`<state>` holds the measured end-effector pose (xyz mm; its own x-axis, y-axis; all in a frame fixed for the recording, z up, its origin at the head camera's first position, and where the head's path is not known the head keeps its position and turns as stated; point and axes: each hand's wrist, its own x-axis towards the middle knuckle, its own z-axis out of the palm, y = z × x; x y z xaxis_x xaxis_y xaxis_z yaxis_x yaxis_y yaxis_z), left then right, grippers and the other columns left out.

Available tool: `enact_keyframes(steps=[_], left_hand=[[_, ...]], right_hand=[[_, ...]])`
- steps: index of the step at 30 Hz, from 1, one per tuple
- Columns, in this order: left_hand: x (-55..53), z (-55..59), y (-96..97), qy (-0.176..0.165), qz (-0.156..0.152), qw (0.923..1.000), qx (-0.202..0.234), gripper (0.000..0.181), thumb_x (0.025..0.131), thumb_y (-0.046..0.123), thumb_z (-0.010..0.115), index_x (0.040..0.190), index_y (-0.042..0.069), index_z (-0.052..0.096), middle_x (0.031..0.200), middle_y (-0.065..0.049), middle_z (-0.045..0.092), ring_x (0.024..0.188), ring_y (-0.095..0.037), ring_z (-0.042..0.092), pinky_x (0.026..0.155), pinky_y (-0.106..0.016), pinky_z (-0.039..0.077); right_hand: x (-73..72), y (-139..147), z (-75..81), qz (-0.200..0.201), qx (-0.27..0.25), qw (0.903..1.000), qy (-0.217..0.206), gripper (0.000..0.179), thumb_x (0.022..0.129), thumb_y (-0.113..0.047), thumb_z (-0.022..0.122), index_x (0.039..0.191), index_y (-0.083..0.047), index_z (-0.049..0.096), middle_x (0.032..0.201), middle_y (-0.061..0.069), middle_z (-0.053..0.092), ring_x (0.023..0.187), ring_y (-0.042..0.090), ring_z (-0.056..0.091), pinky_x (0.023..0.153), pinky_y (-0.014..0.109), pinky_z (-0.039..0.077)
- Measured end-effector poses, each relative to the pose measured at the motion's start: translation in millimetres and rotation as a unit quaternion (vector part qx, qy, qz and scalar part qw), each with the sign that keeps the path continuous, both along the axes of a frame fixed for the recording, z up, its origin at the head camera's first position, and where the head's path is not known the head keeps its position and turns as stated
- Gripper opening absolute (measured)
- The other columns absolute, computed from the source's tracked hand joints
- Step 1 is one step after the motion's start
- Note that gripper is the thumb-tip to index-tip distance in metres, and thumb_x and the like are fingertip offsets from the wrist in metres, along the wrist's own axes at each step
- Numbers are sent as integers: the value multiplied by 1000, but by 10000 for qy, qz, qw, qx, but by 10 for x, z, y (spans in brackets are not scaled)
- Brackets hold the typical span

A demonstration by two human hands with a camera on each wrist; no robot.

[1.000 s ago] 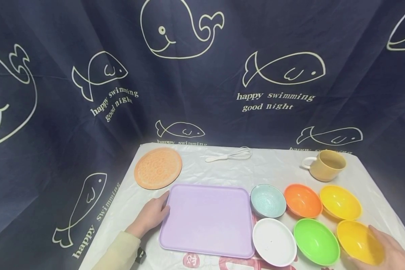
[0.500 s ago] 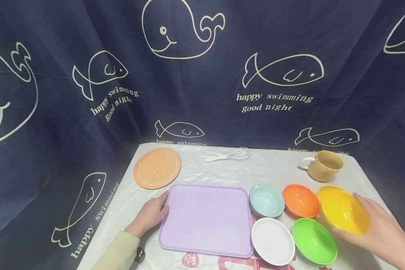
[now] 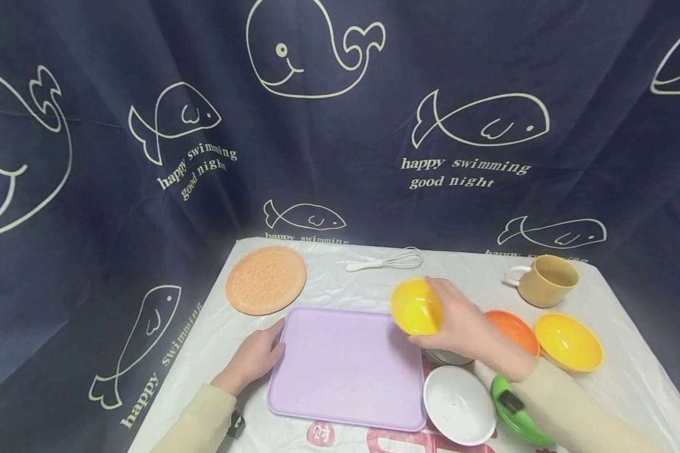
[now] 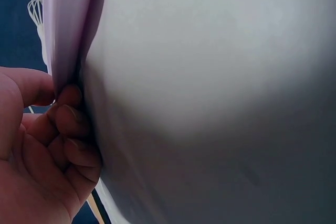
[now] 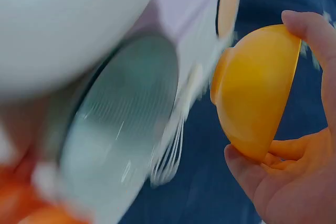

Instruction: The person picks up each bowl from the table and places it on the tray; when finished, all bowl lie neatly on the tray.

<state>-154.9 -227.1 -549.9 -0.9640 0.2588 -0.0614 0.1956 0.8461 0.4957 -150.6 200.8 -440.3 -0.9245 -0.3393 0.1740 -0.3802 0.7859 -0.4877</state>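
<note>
we see the right hand (image 3: 456, 318) pinching a glossy, round yellow bowl (image 3: 415, 306) by its rim, thumb on one side and fingers on the other; the bowl is held up, tilted, by the far right corner of a flat, rectangular, pale purple tray (image 3: 345, 371). the left hand (image 3: 259, 355) pinches that tray's left edge between thumb and curled fingers. right of the tray we find a ridged, pale blue-green bowl (image 5: 126, 103), a round white bowl (image 3: 459, 406), and, partly behind the right arm, a shiny orange bowl (image 3: 515, 332) and a bright green bowl (image 3: 515, 418). a second yellow bowl (image 3: 569, 341) sits beside the orange one, near a tan mug with a white handle (image 3: 548, 280).
</note>
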Motion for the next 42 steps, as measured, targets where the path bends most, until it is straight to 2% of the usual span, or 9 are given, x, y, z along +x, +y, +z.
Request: enact_keyframes(steps=[4, 8, 15, 23, 27, 30, 32, 36, 42], left_hand=[[4, 27, -4, -35, 37, 10000, 23, 56, 100, 13, 62, 150, -7, 49, 58, 5, 44, 50, -11, 38, 59, -33, 40], [9, 39, -7, -58, 47, 9999, 83, 56, 99, 13, 63, 150, -7, 49, 59, 6, 46, 50, -11, 39, 54, -32, 38], [5, 35, 17, -208, 72, 9997, 143, 58, 99, 14, 63, 151, -5, 48, 60, 6, 48, 50, -10, 41, 51, -30, 38], [-7, 33, 40, -367, 192, 9989, 219, 59, 99, 15, 63, 153, -3, 46, 60, 5, 48, 50, -11, 42, 51, -29, 38], [1, 15, 26, -321, 217, 9990, 208, 58, 99, 15, 64, 153, -2, 48, 69, -1, 59, 61, -10, 52, 69, -36, 54], [12, 12, 16, -282, 194, 9992, 198, 58, 99, 15, 64, 153, -1, 49, 70, -2, 60, 68, -10, 56, 80, -39, 54], [19, 12, 11, -259, 179, 9993, 221, 58, 99, 14, 65, 153, 0, 49, 67, 2, 57, 66, -9, 55, 77, -37, 54], [24, 6, 2, -236, 131, 9993, 251, 56, 99, 13, 65, 152, 1, 51, 59, 8, 43, 54, -10, 46, 64, -32, 46], [33, 14, 8, -65, 77, 9996, 255, 46, 100, 13, 64, 145, 5, 59, 61, 9, 45, 57, -7, 47, 68, -33, 47]], right_hand=[[-178, -561, -171, 368, -128, 9990, -219, 119, 64, -44, 97, 154, 6, 38, 147, 20, 51, 123, 35, 58, 100, 55, 50], [-277, -1040, -363, 627, -155, 9965, -523, 121, 64, -47, 96, 155, 7, 38, 146, 19, 52, 123, 32, 59, 103, 50, 48], [-374, -1559, -581, 813, -161, 9936, -769, 119, 65, -49, 94, 153, 8, 38, 143, 20, 52, 122, 31, 58, 106, 45, 47], [-473, -1833, -651, 742, -281, 9948, -632, 113, 65, -47, 93, 149, 8, 42, 138, 20, 55, 119, 32, 59, 104, 46, 48], [-489, -1936, -680, 731, -320, 9945, -683, 113, 66, -47, 93, 150, 8, 42, 140, 22, 53, 122, 33, 57, 105, 46, 47], [-483, -2001, -685, 725, -311, 9941, -740, 115, 69, -50, 92, 152, 9, 39, 145, 24, 51, 127, 36, 55, 108, 47, 45], [-479, -2037, -685, 730, -285, 9943, -725, 116, 70, -51, 92, 153, 9, 38, 146, 24, 50, 129, 37, 55, 109, 47, 44], [-468, -2090, -689, 777, -335, 9945, -618, 114, 69, -52, 93, 151, 8, 40, 141, 21, 53, 125, 35, 56, 108, 46, 45], [-457, -2132, -696, 776, -434, 9950, -455, 109, 68, -53, 94, 146, 6, 44, 132, 15, 56, 117, 29, 58, 103, 43, 48]])
